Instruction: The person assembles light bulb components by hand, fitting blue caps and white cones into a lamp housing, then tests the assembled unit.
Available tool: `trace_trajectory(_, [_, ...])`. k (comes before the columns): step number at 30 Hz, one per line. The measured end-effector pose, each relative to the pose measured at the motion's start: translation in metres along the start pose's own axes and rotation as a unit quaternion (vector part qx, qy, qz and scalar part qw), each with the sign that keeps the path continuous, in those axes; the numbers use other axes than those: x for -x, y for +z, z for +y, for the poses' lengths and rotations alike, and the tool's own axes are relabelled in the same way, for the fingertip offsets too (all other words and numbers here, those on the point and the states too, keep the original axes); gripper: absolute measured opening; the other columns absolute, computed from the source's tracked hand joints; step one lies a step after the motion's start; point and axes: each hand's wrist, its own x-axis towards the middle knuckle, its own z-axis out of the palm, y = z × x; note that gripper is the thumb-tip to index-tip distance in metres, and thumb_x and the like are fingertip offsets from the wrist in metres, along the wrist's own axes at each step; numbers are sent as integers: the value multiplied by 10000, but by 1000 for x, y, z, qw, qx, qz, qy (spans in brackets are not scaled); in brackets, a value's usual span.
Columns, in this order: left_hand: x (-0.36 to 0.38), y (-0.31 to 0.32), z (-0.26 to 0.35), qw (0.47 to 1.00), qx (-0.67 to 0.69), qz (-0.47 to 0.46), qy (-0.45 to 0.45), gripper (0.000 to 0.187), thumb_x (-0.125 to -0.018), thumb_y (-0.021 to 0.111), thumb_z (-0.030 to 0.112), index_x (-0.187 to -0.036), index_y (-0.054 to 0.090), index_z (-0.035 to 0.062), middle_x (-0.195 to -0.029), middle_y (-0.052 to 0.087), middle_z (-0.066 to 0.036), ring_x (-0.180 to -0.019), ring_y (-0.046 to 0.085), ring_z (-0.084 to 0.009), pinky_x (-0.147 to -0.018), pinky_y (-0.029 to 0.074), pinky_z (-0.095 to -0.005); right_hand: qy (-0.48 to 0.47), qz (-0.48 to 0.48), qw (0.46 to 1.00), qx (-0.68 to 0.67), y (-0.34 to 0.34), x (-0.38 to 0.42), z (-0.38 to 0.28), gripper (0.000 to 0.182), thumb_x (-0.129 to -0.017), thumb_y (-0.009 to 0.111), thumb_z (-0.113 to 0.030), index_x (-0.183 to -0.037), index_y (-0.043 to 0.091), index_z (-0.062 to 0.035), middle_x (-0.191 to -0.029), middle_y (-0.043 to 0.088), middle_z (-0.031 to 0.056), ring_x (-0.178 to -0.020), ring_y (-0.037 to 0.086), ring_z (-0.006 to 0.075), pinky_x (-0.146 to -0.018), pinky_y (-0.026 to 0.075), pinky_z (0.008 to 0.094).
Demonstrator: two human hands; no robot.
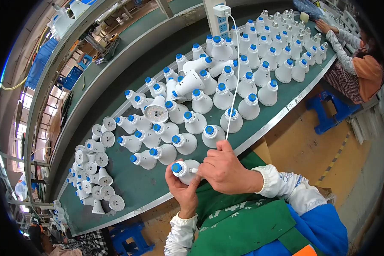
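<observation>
My left hand (184,192) is closed around a white light bulb (187,170) with a blue cap, held above the table's near edge. Between the fingers of my right hand (226,170) is a white cable plug (193,170), its tip against the side of that bulb. The white cable (233,98) runs from there up to a charger (221,10) on a socket post. Just past my hands, several blue-capped bulbs (213,135) stand upright on the green table. One bulb (157,110) lies tipped, showing its round face. Whether the plug sits in a port cannot be made out.
Several more bulbs (101,159) lie heaped at the left of the green table (136,183). At the far right, a co-worker's hand (323,26) reaches bulbs. Blue stools (330,112) stand on the floor beside the table. A metal frame (34,115) rises behind.
</observation>
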Motion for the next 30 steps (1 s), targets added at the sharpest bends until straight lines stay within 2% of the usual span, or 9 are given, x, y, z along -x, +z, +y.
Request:
trace_trajectory(3, [0,-4,-4,998,-48,-9,48,842,-706,816,-20,-1397,346,77,-1333,479,-109,-1172,514,-215,-1006,428,-357,2,-11,1000,-7,-2,-1,0,94,-718,624,-73,-659,555,-96,-588,490,25,-635,489,207,-775,327,392])
trace_trajectory(8, [-1,-6,-5,995,-70,-25,63,825,-708,829,8,-1386,362,73,-1340,473,-108,-1174,506,-212,-1009,423,-353,1,-41,999,-23,-7,-2,4,133,-711,614,-63,-621,523,-97,-581,496,39,-640,497,219,-782,328,407])
trace_trajectory(10, [-1,-6,-6,995,-71,-30,67,817,-711,830,13,-1382,368,70,-1340,472,-107,-1173,505,-210,-1008,424,-352,-11,-55,998,-16,-10,-3,6,133,-734,682,-60,-678,570,-104,-578,467,11,-609,466,201,-729,300,381])
trace_trajectory(15, [-2,-4,-6,988,-110,-33,105,790,-718,826,14,-1370,384,58,-1334,475,-95,-1169,509,-200,-997,433,-348,-13,-68,997,-28,-12,-5,8,145,-755,687,-86,-663,577,-104,-579,467,11,-618,474,203,-747,305,389])
trace_trajectory(21, [1,-2,-7,998,-22,-37,51,788,-721,830,27,-1370,384,59,-1332,477,-88,-1158,513,-194,-983,442,-343,-10,-91,995,-33,-13,-4,9,146,-775,689,-115,-669,589,-102,-591,477,14,-630,479,201,-765,307,390])
trace_trajectory(23, [-1,-7,-11,994,-58,-44,82,792,-719,834,32,-1370,383,61,-1328,478,-90,-1155,515,-196,-979,444,-342,-10,-107,993,-42,-15,-3,9,137,-778,689,-118,-678,597,-102,-595,482,14,-632,480,200,-766,306,390])
trace_trajectory(25, [-1,-7,-10,988,-95,-48,114,796,-717,837,37,-1370,383,63,-1324,480,-91,-1151,517,-198,-975,447,-341,9,-79,996,-49,-14,-4,5,180,-773,601,-89,-609,527,-92,-567,507,50,-634,508,237,-792,325,416])
trace_trajectory(27, [-2,-3,-3,995,-63,-34,68,809,-713,843,49,-1375,376,67,-1323,482,-98,-1160,515,-208,-984,442,-347,14,-49,997,-50,-10,-3,3,181,-775,608,-96,-615,523,-93,-568,500,47,-627,500,233,-780,320,411])
trace_trajectory(30, [-1,2,0,998,-16,-33,53,776,-738,824,41,-1373,379,42,-1352,459,-115,-1181,504,-216,-994,444,-359,15,-12,999,-46,-8,-3,1,182,-776,624,-106,-629,517,-93,-570,487,40,-616,486,227,-759,314,401])
